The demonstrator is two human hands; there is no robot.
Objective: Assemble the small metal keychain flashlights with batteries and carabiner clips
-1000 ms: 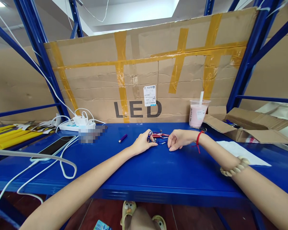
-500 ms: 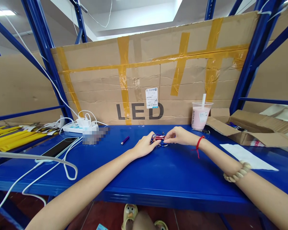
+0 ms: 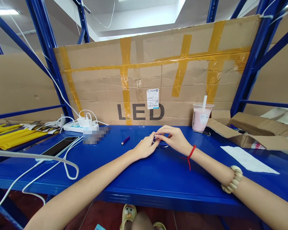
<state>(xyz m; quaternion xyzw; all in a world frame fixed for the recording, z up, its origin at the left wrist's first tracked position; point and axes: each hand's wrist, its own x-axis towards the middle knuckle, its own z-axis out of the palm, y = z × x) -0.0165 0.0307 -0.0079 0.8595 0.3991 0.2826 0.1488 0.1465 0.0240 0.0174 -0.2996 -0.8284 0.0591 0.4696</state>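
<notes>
As hands (image 3: 147,147) (image 3: 174,140) meet, a blue loop (image 3: 164,146) gleams.

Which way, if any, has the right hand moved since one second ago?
Yes, leftward: a second ago the right hand was wholly right of the printed D; now it reaches below that letter, to the left hand.

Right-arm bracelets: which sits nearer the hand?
The thin red cord bracelet, loose ends dangling; the chunky cream beaded bracelet sits farther up the forearm.
</notes>
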